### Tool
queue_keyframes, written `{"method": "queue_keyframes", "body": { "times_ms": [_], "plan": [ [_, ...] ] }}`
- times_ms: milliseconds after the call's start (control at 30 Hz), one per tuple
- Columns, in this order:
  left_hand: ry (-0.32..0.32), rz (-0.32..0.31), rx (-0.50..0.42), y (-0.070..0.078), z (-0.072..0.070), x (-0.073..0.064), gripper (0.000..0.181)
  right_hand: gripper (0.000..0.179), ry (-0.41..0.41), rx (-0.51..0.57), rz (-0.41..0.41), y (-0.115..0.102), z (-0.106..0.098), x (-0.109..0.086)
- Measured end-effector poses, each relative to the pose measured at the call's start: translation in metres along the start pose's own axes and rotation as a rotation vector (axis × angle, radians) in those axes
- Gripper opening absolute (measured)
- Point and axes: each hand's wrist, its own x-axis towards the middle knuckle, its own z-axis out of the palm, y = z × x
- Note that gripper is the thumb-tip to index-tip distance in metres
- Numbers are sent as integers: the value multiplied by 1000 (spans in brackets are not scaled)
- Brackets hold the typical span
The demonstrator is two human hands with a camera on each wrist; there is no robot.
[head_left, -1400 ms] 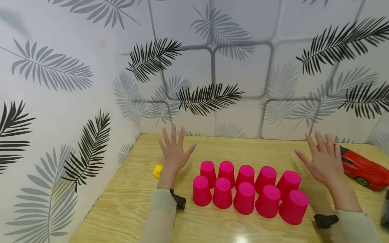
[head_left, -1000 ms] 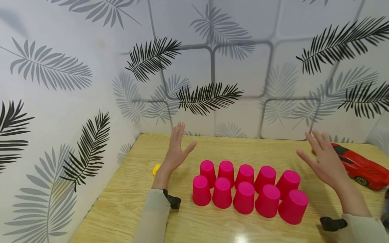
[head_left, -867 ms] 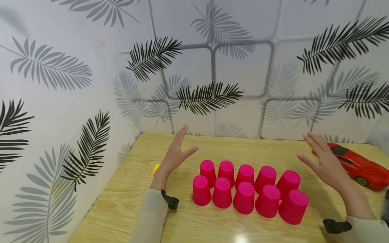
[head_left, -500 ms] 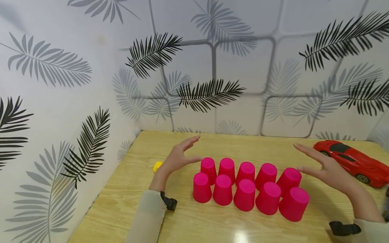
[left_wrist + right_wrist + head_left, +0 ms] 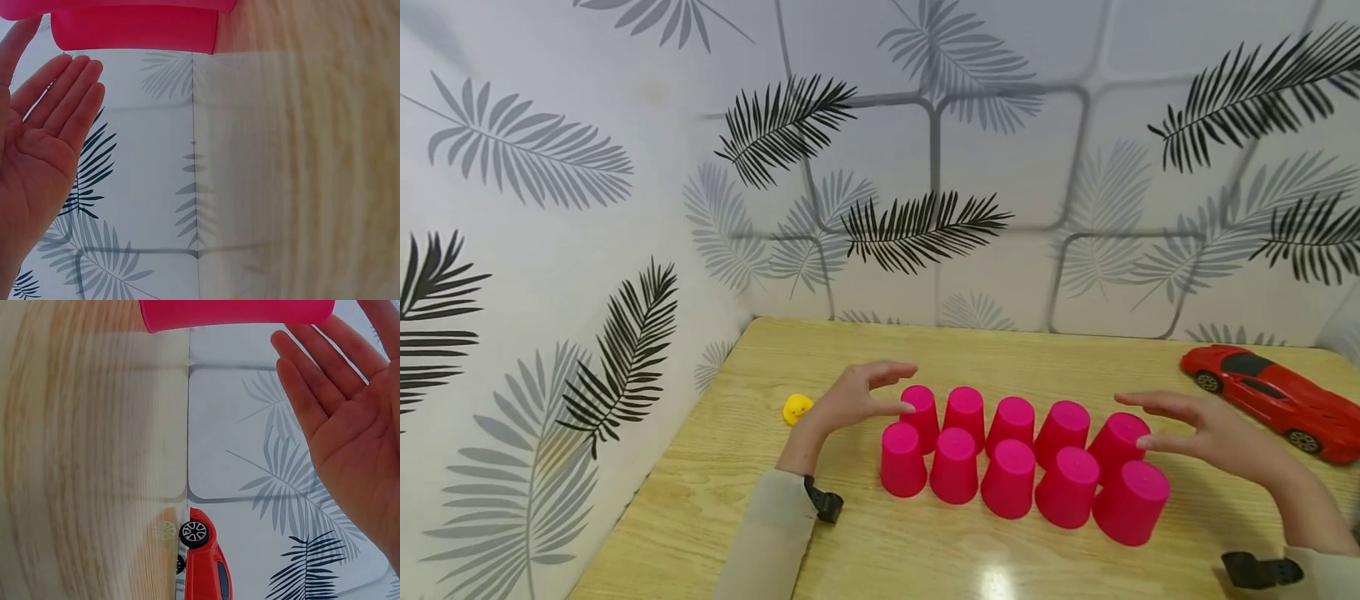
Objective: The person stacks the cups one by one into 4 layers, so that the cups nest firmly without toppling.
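Observation:
Pink cups stand upside down in a back row and a front row on the table. My left hand reaches from the left to the leftmost back cup, its thumb in front of that cup and its fingers behind. My right hand does the same at the rightmost back cup, from the right. Both hands have thumb and fingers spread apart, gripping nothing. In the left wrist view the palm and long fingers show below a pink cup; the right wrist view has a similar palm beside a cup.
A small yellow duck sits left of my left hand. The red toy car lies at the back right, behind my right hand. The wooden table meets leaf-patterned walls at its back and left.
Both hands, at first raised with fingers spread upward, have lowered and turned inward toward the two ends of the back row. The cups have stayed in place.

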Motion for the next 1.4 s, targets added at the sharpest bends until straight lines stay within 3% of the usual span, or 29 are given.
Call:
{"method": "queue_keyframes", "body": {
  "times_ms": [267, 600, 1033, 1400],
  "plan": [
    [-28, -11, 71, 2, 3, 0, 50, 49, -23, 17, 0, 2, 2, -2],
    [-14, -8, 82, 2, 2, 0, 47, 50, -41, 4, 24, 2, 1, -1],
    [132, 39, 112, 1, -10, 13, 46, 49, -51, 35, 2, 2, 2, 0],
    [244, 39, 75, 0, -2, 45, 46, 49, -62, 54, 21, 2, 1, -1]
  ]
}}
